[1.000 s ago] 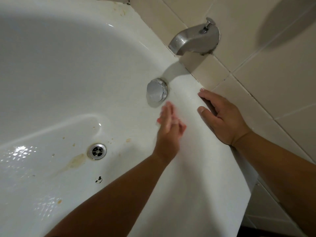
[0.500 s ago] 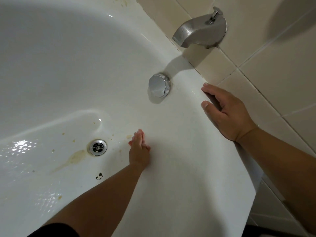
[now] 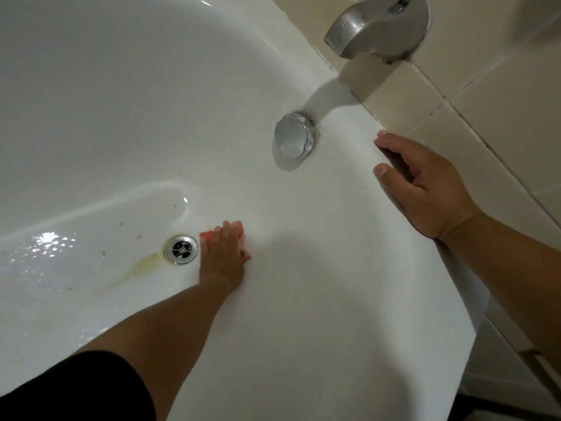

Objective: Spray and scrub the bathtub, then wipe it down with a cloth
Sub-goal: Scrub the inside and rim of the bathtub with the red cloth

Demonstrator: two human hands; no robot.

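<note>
Two hands: both bare; left [image 3: 223, 256] down in the tub [image 3: 303, 314], right [image 3: 425, 183] up on its rim.
Left hand: fingers straight and together, laid flat on a pink pad [image 3: 245, 257], pressing it to the tub floor; no curl round it shows.
Pad: almost all hidden under the hand; only pink edges peek out at the fingertips and at the hand's right side. Cloth or sponge, cannot tell.
Drain [image 3: 181, 249]: round metal, just beside the left fingertips, on their left.
Stain [image 3: 142, 267]: yellow-brown streak running from the drain down to the left; a few small specks lie further left.
Right hand: relaxed and loosely spread, holding nothing; fingers on the rim's top next to the tiles [image 3: 501, 101], thumb over the inner edge.
Knob [image 3: 294, 139]: round chrome, on the tub's end wall, above the left hand and left of the right.
Spout [image 3: 376, 25]: dull metal, sticking out of the tiles above the knob, its shadow across the rim.
Water: bright glints [image 3: 48, 241] on the floor at left.
Sleeve [image 3: 69, 387]: black, on the left arm, bottom left.
</note>
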